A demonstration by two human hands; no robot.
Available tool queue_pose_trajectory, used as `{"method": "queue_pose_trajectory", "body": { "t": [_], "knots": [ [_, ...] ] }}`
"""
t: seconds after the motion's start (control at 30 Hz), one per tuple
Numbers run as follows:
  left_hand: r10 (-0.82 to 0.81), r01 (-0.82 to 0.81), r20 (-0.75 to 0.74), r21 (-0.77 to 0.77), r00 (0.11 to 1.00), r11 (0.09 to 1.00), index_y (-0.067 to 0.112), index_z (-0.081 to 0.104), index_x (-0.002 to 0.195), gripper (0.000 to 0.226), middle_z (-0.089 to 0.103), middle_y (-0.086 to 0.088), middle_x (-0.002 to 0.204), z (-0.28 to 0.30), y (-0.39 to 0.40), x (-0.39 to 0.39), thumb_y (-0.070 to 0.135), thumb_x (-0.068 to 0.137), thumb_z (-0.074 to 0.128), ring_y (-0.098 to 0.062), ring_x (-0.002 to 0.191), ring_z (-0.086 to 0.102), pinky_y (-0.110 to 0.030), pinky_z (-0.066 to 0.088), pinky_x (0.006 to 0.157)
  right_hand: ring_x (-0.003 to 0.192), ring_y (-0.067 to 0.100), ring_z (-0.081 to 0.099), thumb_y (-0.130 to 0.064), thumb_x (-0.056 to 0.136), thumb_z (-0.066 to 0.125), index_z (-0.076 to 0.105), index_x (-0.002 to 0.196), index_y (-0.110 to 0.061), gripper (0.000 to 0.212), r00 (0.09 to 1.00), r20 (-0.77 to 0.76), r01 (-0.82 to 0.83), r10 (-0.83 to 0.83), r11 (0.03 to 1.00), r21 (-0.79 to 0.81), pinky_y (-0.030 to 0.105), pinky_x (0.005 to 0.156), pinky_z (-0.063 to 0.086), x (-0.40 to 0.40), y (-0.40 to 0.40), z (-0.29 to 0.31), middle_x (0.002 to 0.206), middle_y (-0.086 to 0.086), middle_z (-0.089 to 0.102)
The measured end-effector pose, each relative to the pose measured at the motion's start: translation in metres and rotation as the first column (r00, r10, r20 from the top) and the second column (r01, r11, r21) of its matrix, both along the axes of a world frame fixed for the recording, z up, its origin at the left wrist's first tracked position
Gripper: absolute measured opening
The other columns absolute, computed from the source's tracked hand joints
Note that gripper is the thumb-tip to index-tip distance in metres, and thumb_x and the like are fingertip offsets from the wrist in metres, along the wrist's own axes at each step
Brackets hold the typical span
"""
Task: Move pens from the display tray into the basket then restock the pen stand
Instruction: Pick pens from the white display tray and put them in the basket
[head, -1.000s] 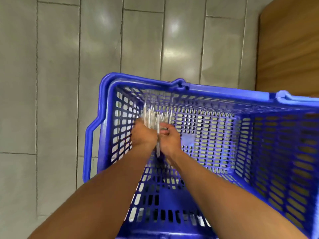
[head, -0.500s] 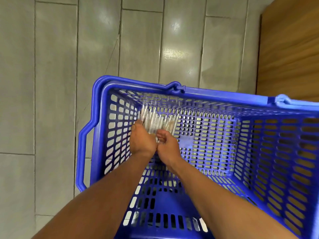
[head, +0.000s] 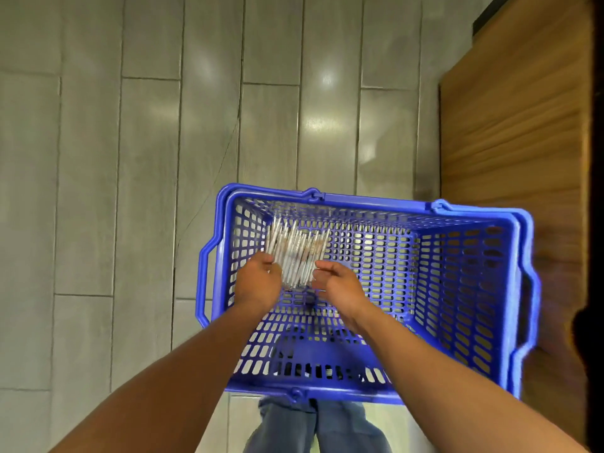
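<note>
Both hands sit inside the blue basket point(head: 359, 204), flanking a fan of pens point(head: 295, 253) at its ten o'clock corner. The left hand point(head: 258, 282) and right hand point(head: 338, 282) look loosely spread, seemingly holding nothing. Unloading seems done; next comes fetching more pens or restocking the stand.

The basket point(head: 457, 289) stands on the floor point(head: 114, 191), a wooden panel point(head: 510, 125) to its right and behind. Inside, near the basket's far left corner, lies a bundle of pens point(head: 295, 250). The left hand point(head: 258, 282) is just left of the bundle's near end, the right hand point(head: 336, 282) just right.
</note>
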State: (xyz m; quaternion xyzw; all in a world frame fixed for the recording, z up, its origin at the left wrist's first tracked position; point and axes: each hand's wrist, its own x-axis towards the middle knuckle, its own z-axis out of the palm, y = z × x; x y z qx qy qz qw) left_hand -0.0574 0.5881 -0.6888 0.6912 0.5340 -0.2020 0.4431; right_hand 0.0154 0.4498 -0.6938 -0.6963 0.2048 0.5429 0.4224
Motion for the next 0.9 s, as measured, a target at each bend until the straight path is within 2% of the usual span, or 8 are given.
{"method": "queue_pose_trajectory", "body": {
  "t": [0.07,0.17,0.23,0.33,0.53,0.63,0.77,0.9],
  "knots": [
    [0.014,-0.013,0.021,-0.048,1.0,0.999,0.007,0.064,0.116,0.024,0.062,0.0,0.082,0.035,0.002,-0.002,0.017,0.1,0.048,-0.01,0.06,0.054,-0.018,0.043,0.047,0.095,0.021,0.066,-0.013,0.099,0.052,0.058,0.127,-0.012,0.028,0.998,-0.009,0.055,-0.055,0.998,0.01,0.035,0.085,0.056,0.006,-0.007,0.035,0.115,0.007,0.066],
    [0.082,-0.072,0.05,-0.163,0.995,0.984,0.005,0.064,0.115,0.026,0.066,-0.007,0.094,0.095,0.003,-0.002,0.019,0.102,0.047,-0.02,0.076,0.062,-0.021,0.048,0.065,0.082,0.013,0.064,-0.011,0.1,0.047,0.061,0.119,-0.012,0.024,0.991,-0.008,0.137,-0.137,0.99,0.019,0.018,0.061,0.051,0.016,-0.018,0.096,0.108,0.004,0.066],
    [0.193,-0.172,0.054,-0.269,0.98,0.948,0.01,0.063,0.11,0.021,0.066,-0.01,0.097,0.141,0.002,0.0,0.02,0.104,0.045,-0.023,0.077,0.06,-0.028,0.046,0.066,0.079,0.014,0.063,-0.013,0.1,0.045,0.061,0.116,-0.014,0.023,0.981,-0.009,0.192,-0.191,0.981,0.034,0.021,0.063,0.048,0.02,-0.025,0.143,0.101,0.003,0.065],
    [0.299,-0.258,0.052,-0.379,0.953,0.889,0.012,0.061,0.111,0.02,0.065,-0.006,0.092,0.216,-0.002,0.002,0.02,0.104,0.043,-0.016,0.07,0.056,-0.024,0.042,0.058,0.079,0.018,0.061,-0.021,0.1,0.045,0.061,0.112,-0.016,0.021,0.961,-0.013,0.278,-0.277,0.959,0.062,0.029,0.069,0.044,0.026,-0.037,0.22,0.1,0.004,0.064],
    [0.31,-0.198,0.149,-0.504,0.939,0.841,0.017,0.064,0.107,0.023,0.071,-0.008,0.105,0.368,-0.021,0.012,0.031,0.103,0.046,-0.02,0.086,0.064,-0.027,0.047,0.066,0.077,0.018,0.061,-0.03,0.098,0.047,0.067,0.099,-0.018,0.023,0.881,0.012,0.46,-0.473,0.862,0.213,0.025,0.063,0.047,0.03,-0.066,0.377,0.101,0.005,0.067],
    [0.323,-0.177,0.18,-0.552,0.929,0.815,0.015,0.064,0.107,0.026,0.07,-0.009,0.104,0.438,-0.039,0.021,0.033,0.104,0.045,-0.022,0.086,0.065,-0.031,0.051,0.071,0.082,0.017,0.062,-0.036,0.102,0.041,0.064,0.112,-0.017,0.032,0.838,0.027,0.516,-0.544,0.809,0.282,0.027,0.07,0.05,0.028,-0.089,0.449,0.108,0.005,0.068],
    [0.3,-0.098,0.235,-0.613,0.925,0.784,0.013,0.062,0.11,0.031,0.07,-0.01,0.108,0.516,-0.074,0.032,0.037,0.104,0.043,-0.025,0.095,0.066,-0.035,0.052,0.078,0.075,0.015,0.064,-0.038,0.102,0.041,0.062,0.113,-0.015,0.033,0.735,0.066,0.616,-0.675,0.705,0.353,0.028,0.071,0.049,0.018,-0.128,0.535,0.102,0.006,0.07],
    [0.246,0.012,0.293,-0.665,0.924,0.746,0.015,0.063,0.107,0.026,0.07,-0.009,0.108,0.581,-0.119,0.046,0.034,0.103,0.045,-0.022,0.091,0.068,-0.031,0.052,0.073,0.071,0.016,0.062,-0.033,0.103,0.041,0.062,0.114,-0.01,0.033,0.605,0.109,0.693,-0.789,0.589,0.415,0.028,0.068,0.047,-0.002,-0.173,0.608,0.1,0.009,0.069]
  ]
}}
